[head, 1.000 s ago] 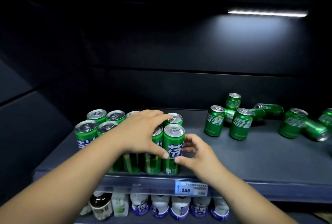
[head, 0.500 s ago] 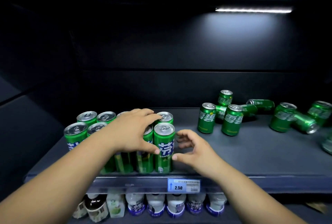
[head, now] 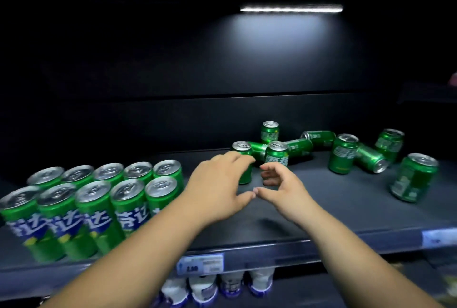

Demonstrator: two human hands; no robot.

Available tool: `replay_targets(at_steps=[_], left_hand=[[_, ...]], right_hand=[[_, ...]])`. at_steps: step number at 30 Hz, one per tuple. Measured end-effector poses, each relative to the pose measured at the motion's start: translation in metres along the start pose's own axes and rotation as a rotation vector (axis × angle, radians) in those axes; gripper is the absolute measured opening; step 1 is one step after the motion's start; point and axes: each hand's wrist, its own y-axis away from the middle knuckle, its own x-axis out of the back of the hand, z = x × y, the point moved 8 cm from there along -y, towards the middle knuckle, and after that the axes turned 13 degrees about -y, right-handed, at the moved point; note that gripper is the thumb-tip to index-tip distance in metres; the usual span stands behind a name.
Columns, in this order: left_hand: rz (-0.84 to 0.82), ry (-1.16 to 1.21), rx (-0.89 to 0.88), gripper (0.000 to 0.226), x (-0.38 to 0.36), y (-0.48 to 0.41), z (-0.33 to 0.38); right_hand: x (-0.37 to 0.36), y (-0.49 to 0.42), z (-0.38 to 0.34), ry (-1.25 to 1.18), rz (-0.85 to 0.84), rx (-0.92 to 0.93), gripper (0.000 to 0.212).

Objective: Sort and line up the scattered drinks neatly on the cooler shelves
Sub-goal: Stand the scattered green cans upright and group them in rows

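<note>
The left hand [head: 217,189] and right hand [head: 284,191] are hovering open, gripping nothing, just right of the lined-up block of tall cans [head: 99,199]. They are cupping toward the nearest upright can [head: 242,147] of the scattered cans [head: 343,154] farther right on the shelf [head: 321,209], probably to bring it into line.

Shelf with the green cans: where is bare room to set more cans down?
The shelf is bare in the middle, between the lined-up cans on the left and the scattered cans at back right, and along the front before those. Both can groups are crowded.
</note>
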Motion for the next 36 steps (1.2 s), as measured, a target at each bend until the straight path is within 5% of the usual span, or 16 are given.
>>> replay_targets(at_steps=[5, 11, 18, 22, 36], left_hand=[[-0.076, 0.219, 0.328, 0.072, -0.062, -0.027, -0.012], [-0.158, 0.296, 0.603, 0.102, -0.106, -0.053, -0.037], [-0.171, 0.571, 0.745, 0.112, -0.139, -0.084, -0.045], [-0.148, 0.591, 0.782, 0.077, -0.143, -0.082, -0.043], [-0.097, 0.631, 0.748, 0.076, -0.132, -0.059, -0.008]], right_hand=[[0.051, -0.031, 0.021, 0.06, 0.071, -0.045, 0.053], [0.081, -0.072, 0.037, 0.122, 0.058, -0.067, 0.06], [0.073, -0.107, 0.042, 0.25, -0.114, -0.035, 0.092], [0.066, -0.106, 0.047, 0.315, -0.142, -0.007, 0.092], [0.075, -0.094, 0.046, 0.279, -0.22, -0.017, 0.086]])
